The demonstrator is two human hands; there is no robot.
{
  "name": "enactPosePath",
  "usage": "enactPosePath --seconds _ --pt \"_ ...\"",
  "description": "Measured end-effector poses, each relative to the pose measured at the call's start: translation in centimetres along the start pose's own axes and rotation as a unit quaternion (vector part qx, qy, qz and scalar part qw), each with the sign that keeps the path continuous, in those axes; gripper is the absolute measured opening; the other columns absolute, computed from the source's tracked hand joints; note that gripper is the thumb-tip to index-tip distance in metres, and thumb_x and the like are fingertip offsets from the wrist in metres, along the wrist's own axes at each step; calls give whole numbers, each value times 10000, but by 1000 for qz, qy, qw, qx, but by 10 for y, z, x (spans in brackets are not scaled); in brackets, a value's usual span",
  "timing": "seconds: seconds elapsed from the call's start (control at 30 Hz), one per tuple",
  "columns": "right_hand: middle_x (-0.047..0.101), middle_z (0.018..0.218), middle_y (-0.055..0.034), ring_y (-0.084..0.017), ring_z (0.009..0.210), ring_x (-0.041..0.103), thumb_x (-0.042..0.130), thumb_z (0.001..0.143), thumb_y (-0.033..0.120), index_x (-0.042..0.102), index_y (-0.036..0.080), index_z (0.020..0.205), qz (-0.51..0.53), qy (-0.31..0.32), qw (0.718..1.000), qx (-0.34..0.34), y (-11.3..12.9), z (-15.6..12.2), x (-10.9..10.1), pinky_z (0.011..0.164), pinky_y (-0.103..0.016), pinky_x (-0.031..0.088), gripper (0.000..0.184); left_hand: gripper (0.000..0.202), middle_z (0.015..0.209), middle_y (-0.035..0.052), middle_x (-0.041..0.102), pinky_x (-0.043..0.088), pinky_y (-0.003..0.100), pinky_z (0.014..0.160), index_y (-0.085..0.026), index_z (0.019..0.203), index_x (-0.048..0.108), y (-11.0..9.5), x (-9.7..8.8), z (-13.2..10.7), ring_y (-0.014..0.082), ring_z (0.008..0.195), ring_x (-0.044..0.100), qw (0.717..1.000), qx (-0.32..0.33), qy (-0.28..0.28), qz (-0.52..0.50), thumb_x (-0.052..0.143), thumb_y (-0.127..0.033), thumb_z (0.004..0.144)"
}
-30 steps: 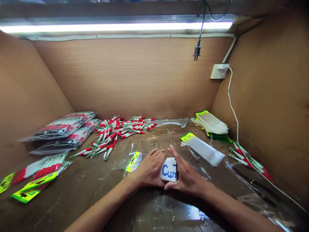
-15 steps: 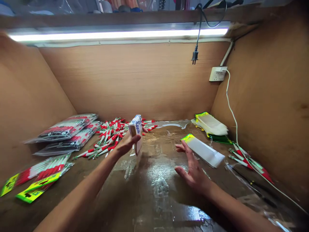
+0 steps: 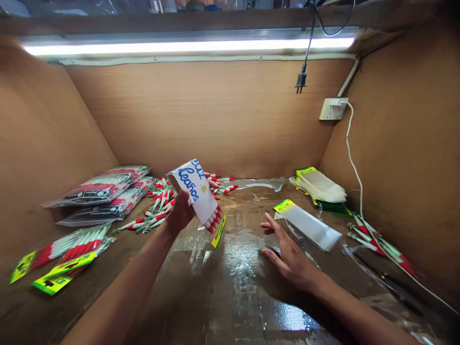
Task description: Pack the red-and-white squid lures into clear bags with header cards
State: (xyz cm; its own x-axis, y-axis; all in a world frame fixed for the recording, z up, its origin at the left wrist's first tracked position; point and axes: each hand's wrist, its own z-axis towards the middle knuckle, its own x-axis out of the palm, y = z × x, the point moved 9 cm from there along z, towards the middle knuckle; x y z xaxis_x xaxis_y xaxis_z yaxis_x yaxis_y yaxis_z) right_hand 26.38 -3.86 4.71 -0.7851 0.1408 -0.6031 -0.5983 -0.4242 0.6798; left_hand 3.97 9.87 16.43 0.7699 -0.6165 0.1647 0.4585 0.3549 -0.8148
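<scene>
My left hand (image 3: 182,211) grips a flat white box (image 3: 201,199) with blue handwriting, raised and tilted above the table. Red tips of several fishing lures (image 3: 214,220) stick out of its lower end. Beside them hangs a yellow-green header card (image 3: 219,232) printed with lure lettering. My right hand (image 3: 287,256) hovers over the table with fingers apart and nothing in it. Just beyond its fingertips lies a clear plastic bag with a yellow header (image 3: 311,227). Behind the box spreads a pile of loose red and white lures (image 3: 160,201).
Stacked packs of lures (image 3: 104,187) lie at the left, with header-card packs (image 3: 72,256) in front. More header bags (image 3: 319,184) are piled at the back right. Several lures (image 3: 384,244) and a white cable (image 3: 354,163) lie along the right wall. A black plug (image 3: 301,81) dangles above.
My left hand has turned the box so its written face shows, and the lure tips and yellow card come into view below it. My right hand stays open in nearly the same place.
</scene>
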Motion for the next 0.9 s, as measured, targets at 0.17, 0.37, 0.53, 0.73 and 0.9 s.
enactPosePath --seconds 0.17,0.37,0.53,0.73,0.9 --pt "471 1440 -125 -267 1245 525 524 971 394 111 284 1579 5 0 1000 9 -5 -1 1 1095 -481 401 743 720 1224 152 658 528 415 919 -163 1274 576 27 -3 -15 326 1137 618 997 -61 -3 -56 644 -694 792" --pt "522 1390 -122 -250 1249 535 468 991 457 285 253 1532 108 -3 993 54 -13 26 3 1065 -457 439 607 896 1135 156 682 473 483 997 -126 1377 500 76 21 -50 304 1027 665 951 -188 18 -244 565 -789 777" --pt "624 1270 -96 -235 1158 587 571 928 515 559 223 1330 238 42 969 44 14 98 31 980 -390 482 497 940 1158 176 682 459 510 993 -121 1398 483 99 35 -66 310 1019 671 911 -242 33 -331 498 -832 783" --pt "670 719 -29 -131 541 556 784 712 459 676 138 852 420 40 897 128 26 173 79 465 -228 421 367 1005 1198 188 668 441 497 998 -114 1375 512 115 29 -76 305 1012 668 894 -249 20 -371 373 -899 763" --pt "703 1080 -85 -201 930 657 593 827 513 624 183 1035 429 -102 887 138 -3 202 34 716 -291 544 391 999 1165 177 663 450 462 968 -110 1432 447 115 26 -80 255 939 660 876 -263 11 -404 376 -875 794"
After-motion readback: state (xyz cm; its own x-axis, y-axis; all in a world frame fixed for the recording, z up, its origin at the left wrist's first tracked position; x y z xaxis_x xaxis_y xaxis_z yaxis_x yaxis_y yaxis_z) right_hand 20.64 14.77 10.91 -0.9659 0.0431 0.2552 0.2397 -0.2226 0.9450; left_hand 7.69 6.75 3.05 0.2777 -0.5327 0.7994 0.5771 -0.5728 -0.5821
